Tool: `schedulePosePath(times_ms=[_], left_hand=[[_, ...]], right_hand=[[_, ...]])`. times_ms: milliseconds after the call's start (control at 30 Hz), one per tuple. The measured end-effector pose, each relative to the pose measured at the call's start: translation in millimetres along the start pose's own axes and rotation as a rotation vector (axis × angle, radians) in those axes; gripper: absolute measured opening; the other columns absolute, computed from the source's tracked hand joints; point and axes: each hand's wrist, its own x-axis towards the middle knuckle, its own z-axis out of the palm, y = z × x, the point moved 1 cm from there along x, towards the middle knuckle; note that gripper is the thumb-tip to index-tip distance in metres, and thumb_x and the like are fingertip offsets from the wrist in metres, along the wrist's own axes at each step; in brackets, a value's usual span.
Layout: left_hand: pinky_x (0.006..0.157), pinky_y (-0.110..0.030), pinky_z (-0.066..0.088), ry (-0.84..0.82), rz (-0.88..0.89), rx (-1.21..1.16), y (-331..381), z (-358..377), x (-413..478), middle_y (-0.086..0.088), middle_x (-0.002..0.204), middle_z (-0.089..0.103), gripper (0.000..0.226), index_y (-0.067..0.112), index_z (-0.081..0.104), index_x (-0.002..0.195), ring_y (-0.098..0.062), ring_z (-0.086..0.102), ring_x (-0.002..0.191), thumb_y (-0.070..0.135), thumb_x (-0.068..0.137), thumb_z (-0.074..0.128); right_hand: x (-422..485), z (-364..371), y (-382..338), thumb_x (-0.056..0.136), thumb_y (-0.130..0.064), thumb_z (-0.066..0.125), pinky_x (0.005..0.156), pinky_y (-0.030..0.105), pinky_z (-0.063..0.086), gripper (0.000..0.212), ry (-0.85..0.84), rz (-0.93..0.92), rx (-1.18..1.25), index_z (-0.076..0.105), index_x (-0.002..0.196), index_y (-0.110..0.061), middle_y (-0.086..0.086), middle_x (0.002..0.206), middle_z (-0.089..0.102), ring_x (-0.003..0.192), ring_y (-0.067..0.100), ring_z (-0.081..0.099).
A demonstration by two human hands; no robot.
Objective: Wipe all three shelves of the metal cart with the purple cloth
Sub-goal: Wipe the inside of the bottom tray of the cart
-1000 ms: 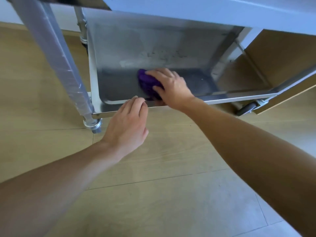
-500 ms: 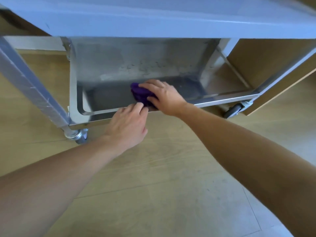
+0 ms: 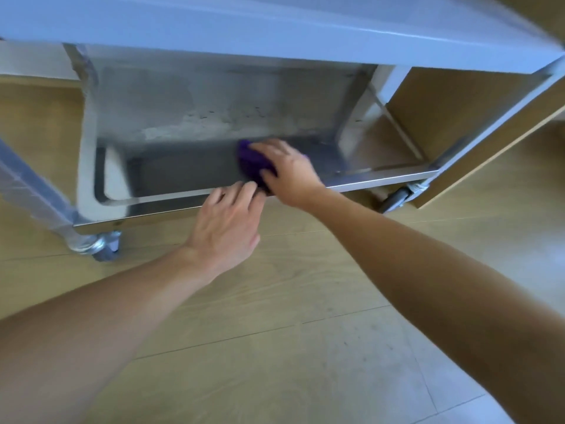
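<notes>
Steel shelf (image 3: 275, 41) overhangs right hand (image 3: 290, 174) apparently gripping purple cloth (image 3: 251, 163).

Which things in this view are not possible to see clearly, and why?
Head view only:
- purple cloth: mostly under the right hand, so its size is hidden.
- upper shelf: largely cut off by the frame's top edge.
- bottom shelf: motion blur; leftover dirt cannot be judged.
- left hand: fingertips blurred, rim contact unclear.
</notes>
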Motion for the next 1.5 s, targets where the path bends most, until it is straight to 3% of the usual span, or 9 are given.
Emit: schedulePosePath(times_ms=[133, 367, 567, 667, 933, 1033, 1200, 1267, 1500], left_hand=[[0.090, -0.044, 0.044, -0.025, -0.011, 0.010, 3, 1, 1, -0.013, 0.126, 0.049, 0.056, 0.004, 0.048, 0.128, -0.032, 0.051, 0.114, 0.025, 0.076, 0.049], [0.091, -0.041, 0.042, 0.027, -0.005, -0.040, 11, 6, 17, -0.010, 0.127, 0.051, 0.042, 0.006, 0.054, 0.117, -0.029, 0.052, 0.115, 0.021, 0.078, 0.050], [0.102, -0.041, 0.042, 0.075, 0.034, -0.137, 45, 10, 56, -0.009, 0.136, 0.052, 0.057, 0.006, 0.050, 0.133, -0.028, 0.049, 0.128, 0.026, 0.080, 0.041], [0.105, -0.041, 0.040, 0.056, 0.039, -0.157, 58, 14, 70, -0.010, 0.140, 0.051, 0.058, 0.005, 0.049, 0.136, -0.029, 0.047, 0.130, 0.026, 0.082, 0.041], [0.109, -0.040, 0.038, 0.077, 0.064, -0.249, 54, 24, 72, -0.009, 0.143, 0.051, 0.058, 0.006, 0.052, 0.136, -0.028, 0.048, 0.131, 0.018, 0.080, 0.049], [0.104, -0.039, 0.041, 0.088, 0.062, -0.251, 54, 23, 73, -0.008, 0.140, 0.054, 0.057, 0.006, 0.055, 0.133, -0.027, 0.051, 0.129, 0.022, 0.080, 0.043], [0.097, -0.040, 0.047, 0.094, 0.064, -0.261, 54, 21, 74, -0.007, 0.135, 0.059, 0.058, 0.008, 0.060, 0.129, -0.025, 0.056, 0.124, 0.024, 0.080, 0.034], [0.092, -0.038, 0.050, 0.123, 0.073, -0.295, 49, 19, 77, -0.003, 0.132, 0.061, 0.052, 0.011, 0.063, 0.125, -0.023, 0.059, 0.120, 0.020, 0.081, 0.038], [0.085, -0.040, 0.052, 0.133, 0.104, -0.441, -10, 13, 98, 0.011, 0.119, 0.065, 0.027, 0.022, 0.069, 0.112, -0.017, 0.057, 0.106, 0.022, 0.093, 0.051]], right_hand=[[2, -8, 28, 0.088, -0.019, 0.054, 0.104, 0.040, 0.042, 0.055, -0.013, -0.060, 0.026, 0.046, 0.142, -0.027, 0.001, 0.144, 0.048, 0.126, 0.028, 0.050], [-15, -37, 130, 0.093, -0.025, 0.046, 0.108, 0.044, 0.033, 0.051, 0.216, 0.687, -0.120, 0.039, 0.143, -0.029, 0.008, 0.144, 0.043, 0.128, 0.035, 0.043], [-10, -21, 92, 0.092, -0.022, 0.051, 0.102, 0.043, 0.042, 0.052, 0.081, 0.080, -0.085, 0.043, 0.143, -0.029, 0.001, 0.143, 0.047, 0.124, 0.029, 0.050], [-9, -36, 126, 0.091, -0.023, 0.054, 0.101, 0.043, 0.044, 0.052, 0.065, 0.043, -0.058, 0.044, 0.142, -0.030, 0.000, 0.142, 0.048, 0.125, 0.027, 0.050], [-17, -66, 232, 0.091, -0.024, 0.044, 0.108, 0.049, 0.035, 0.054, 0.215, 0.866, -0.170, 0.038, 0.144, -0.032, 0.012, 0.140, 0.044, 0.129, 0.037, 0.042], [12, -48, 188, 0.090, -0.025, 0.047, 0.107, 0.044, 0.036, 0.055, 0.213, 0.679, -0.182, 0.038, 0.144, -0.034, 0.007, 0.145, 0.041, 0.129, 0.035, 0.043], [33, -18, 120, 0.091, -0.021, 0.050, 0.102, 0.042, 0.041, 0.054, 0.062, -0.007, -0.090, 0.042, 0.144, -0.031, -0.001, 0.144, 0.046, 0.125, 0.029, 0.049], [31, -29, 142, 0.092, -0.020, 0.051, 0.102, 0.042, 0.043, 0.054, 0.051, -0.044, -0.070, 0.042, 0.144, -0.030, 0.000, 0.143, 0.048, 0.123, 0.029, 0.051], [10, -73, 269, 0.093, -0.023, 0.046, 0.102, 0.050, 0.039, 0.053, 0.130, 0.717, -0.175, 0.037, 0.144, -0.032, 0.010, 0.144, 0.042, 0.123, 0.042, 0.047]])
